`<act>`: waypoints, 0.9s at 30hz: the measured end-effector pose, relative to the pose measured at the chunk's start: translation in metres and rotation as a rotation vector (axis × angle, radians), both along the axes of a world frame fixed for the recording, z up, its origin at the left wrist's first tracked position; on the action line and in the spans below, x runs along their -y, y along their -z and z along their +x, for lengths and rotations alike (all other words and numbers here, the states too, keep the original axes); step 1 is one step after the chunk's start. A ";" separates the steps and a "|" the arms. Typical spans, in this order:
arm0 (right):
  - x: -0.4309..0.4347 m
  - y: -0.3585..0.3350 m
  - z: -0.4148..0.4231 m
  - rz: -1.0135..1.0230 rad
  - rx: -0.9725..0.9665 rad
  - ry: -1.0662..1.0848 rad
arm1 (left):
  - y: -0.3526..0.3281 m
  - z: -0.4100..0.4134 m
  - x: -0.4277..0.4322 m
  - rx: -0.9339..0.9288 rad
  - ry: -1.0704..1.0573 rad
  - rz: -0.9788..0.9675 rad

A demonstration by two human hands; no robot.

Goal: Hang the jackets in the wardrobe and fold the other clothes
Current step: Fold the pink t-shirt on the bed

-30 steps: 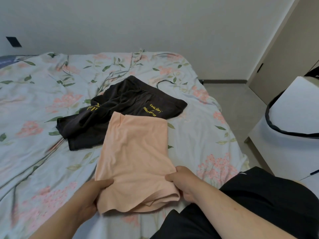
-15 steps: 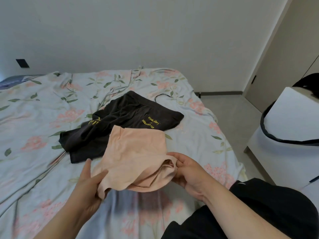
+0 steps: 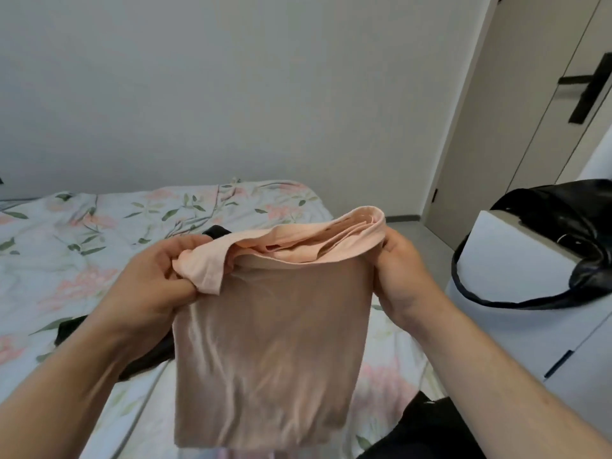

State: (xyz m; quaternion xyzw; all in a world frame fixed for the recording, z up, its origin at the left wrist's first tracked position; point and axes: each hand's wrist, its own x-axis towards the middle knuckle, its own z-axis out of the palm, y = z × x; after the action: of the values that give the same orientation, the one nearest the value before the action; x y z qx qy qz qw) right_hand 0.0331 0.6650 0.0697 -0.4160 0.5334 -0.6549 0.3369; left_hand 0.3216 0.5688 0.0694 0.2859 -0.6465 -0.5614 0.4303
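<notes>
A peach-coloured garment [image 3: 268, 352], folded into a narrow panel, hangs in the air in front of me above the bed. My left hand [image 3: 155, 279] grips its upper left corner in a bunch of fabric. My right hand [image 3: 397, 276] holds the upper right edge, fingers behind the cloth. A dark brown garment [image 3: 145, 356] lies on the floral bedspread [image 3: 66, 260], mostly hidden behind the peach one and my left arm.
A white cabinet [image 3: 516, 266] stands to the right of the bed with a black bag [image 3: 569, 233] on top. Wardrobe doors [image 3: 516, 127] with a black handle fill the right wall. Black clothing [image 3: 427, 429] lies at the lower right.
Both hands lifted the peach garment off the bed and raised it upright; it now hangs from its top edge. The view tilted upward toward the wall.
</notes>
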 end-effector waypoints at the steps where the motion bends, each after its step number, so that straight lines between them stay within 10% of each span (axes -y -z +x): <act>1: 0.001 -0.003 -0.006 0.000 0.017 0.031 | -0.001 -0.010 0.002 0.074 -0.051 -0.051; 6: 0.018 0.023 -0.037 0.175 0.112 0.146 | 0.032 -0.068 0.028 0.140 -0.184 0.123; 15: 0.049 0.153 -0.083 0.643 0.205 0.212 | 0.127 -0.132 0.089 -0.042 -0.192 1.172; 27: 0.153 0.178 -0.124 0.570 0.552 0.206 | 0.176 -0.202 0.179 -0.235 -0.367 1.193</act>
State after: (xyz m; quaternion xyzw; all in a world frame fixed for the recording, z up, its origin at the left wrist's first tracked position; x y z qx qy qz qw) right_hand -0.0913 0.5125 -0.1087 -0.0590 0.6220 -0.5980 0.5020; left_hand 0.1195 0.3899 -0.1070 0.5191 -0.1112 -0.7697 0.3545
